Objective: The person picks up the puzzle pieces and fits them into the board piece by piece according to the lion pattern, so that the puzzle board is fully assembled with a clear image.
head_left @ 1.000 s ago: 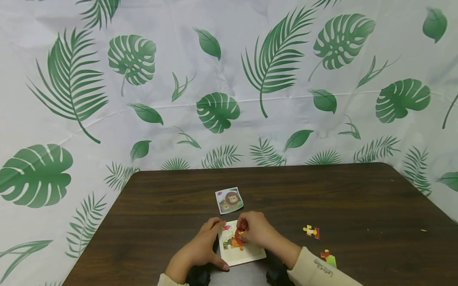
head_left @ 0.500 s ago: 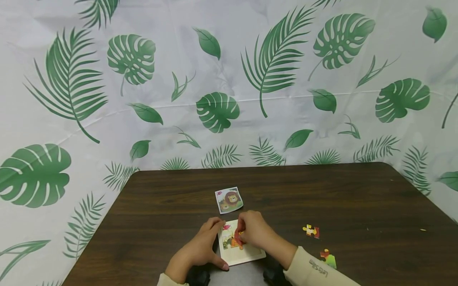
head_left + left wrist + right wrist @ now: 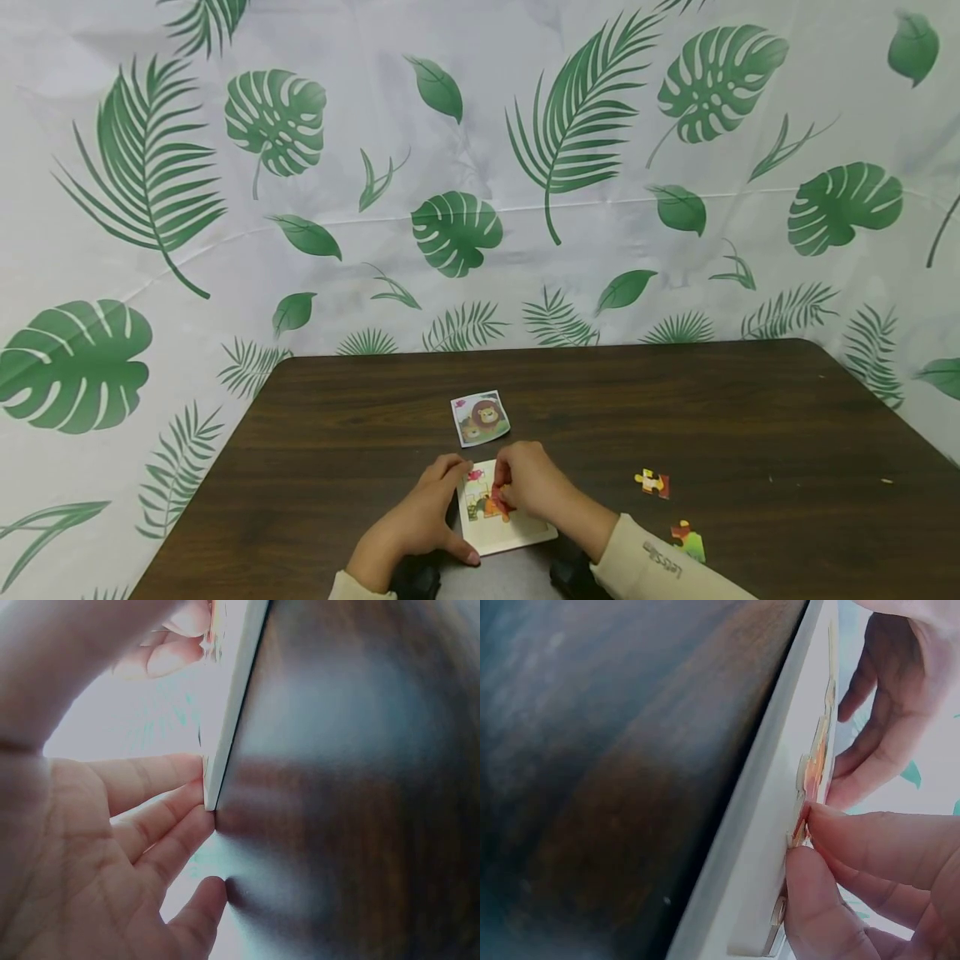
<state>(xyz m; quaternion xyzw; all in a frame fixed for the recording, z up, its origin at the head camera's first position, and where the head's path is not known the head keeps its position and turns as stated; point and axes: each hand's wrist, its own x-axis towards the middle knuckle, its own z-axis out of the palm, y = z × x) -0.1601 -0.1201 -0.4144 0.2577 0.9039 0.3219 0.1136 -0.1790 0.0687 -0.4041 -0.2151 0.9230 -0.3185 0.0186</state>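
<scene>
A pale jigsaw puzzle tray (image 3: 509,540) lies near the table's front edge, with several picture pieces in its left part. My left hand (image 3: 420,514) spans the tray's left side, thumb at the near edge and fingertips at the far corner; in the left wrist view its fingers (image 3: 154,825) are nearly straight against the tray's edge. My right hand (image 3: 536,483) is over the tray, pinching a red puzzle piece (image 3: 501,497) between thumb and fingers. The right wrist view has those fingertips (image 3: 814,881) low at the tray surface, covering most of the piece.
A small lion picture card (image 3: 481,418) lies just beyond the tray. To the right are two loose spots of puzzle pieces: a yellow and red piece (image 3: 652,483) and a green and red one (image 3: 687,542). The dark wooden table (image 3: 360,417) meets a leaf-print backdrop (image 3: 480,167).
My right hand keeps its pinch at the same spot on the tray, with its forearm shifting slightly left. The left hand and the loose pieces have stayed put.
</scene>
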